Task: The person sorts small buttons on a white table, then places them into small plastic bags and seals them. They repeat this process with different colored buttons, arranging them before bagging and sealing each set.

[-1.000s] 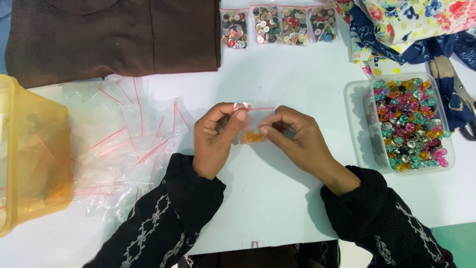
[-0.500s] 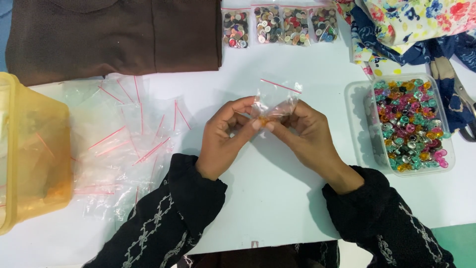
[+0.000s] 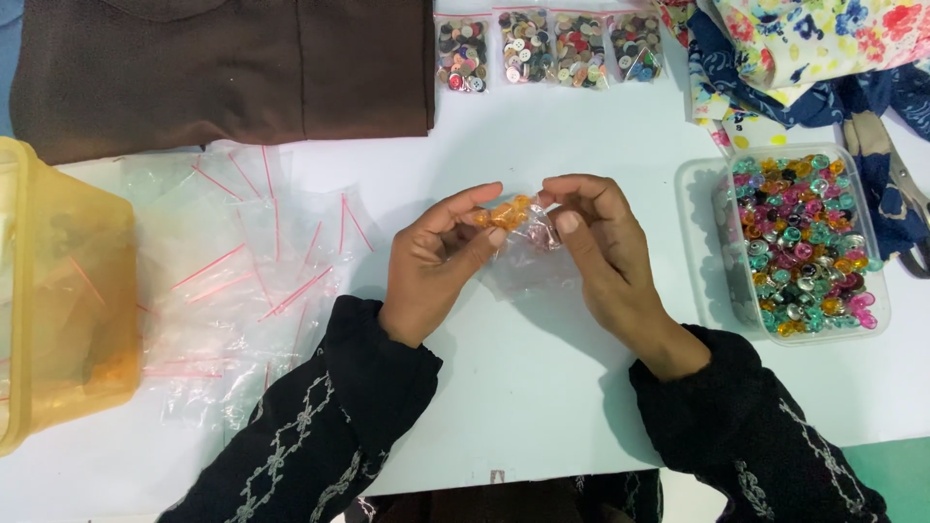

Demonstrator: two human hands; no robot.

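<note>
I see my left hand (image 3: 436, 254) and my right hand (image 3: 603, 242) meeting over the middle of the white worktop (image 3: 542, 387). Between them they hold a small clear plastic zip bag (image 3: 528, 254) with a cluster of orange beads (image 3: 504, 213) at its upper end. The left fingers (image 3: 475, 218) are narrowed to a pinch on the bag's end by the beads; the right fingers (image 3: 567, 203) are curled and closed on the same end from the other side. The rest of the bag hangs crumpled below, just above the worktop.

To my right, near the right hand but apart from it, stands a clear rectangular plastic tub of multicoloured shiny beads (image 3: 804, 242). To my left a loose heap of empty clear bags with red seal strips (image 3: 242, 281) lies on the worktop, and beyond it a translucent yellow plastic box (image 3: 58, 291). At the far edge four small bags of mixed buttons (image 3: 547, 46) sit in a row beside a folded dark brown cloth (image 3: 223, 68). Floral patterned fabric (image 3: 823, 39) is piled at the far right.
</note>
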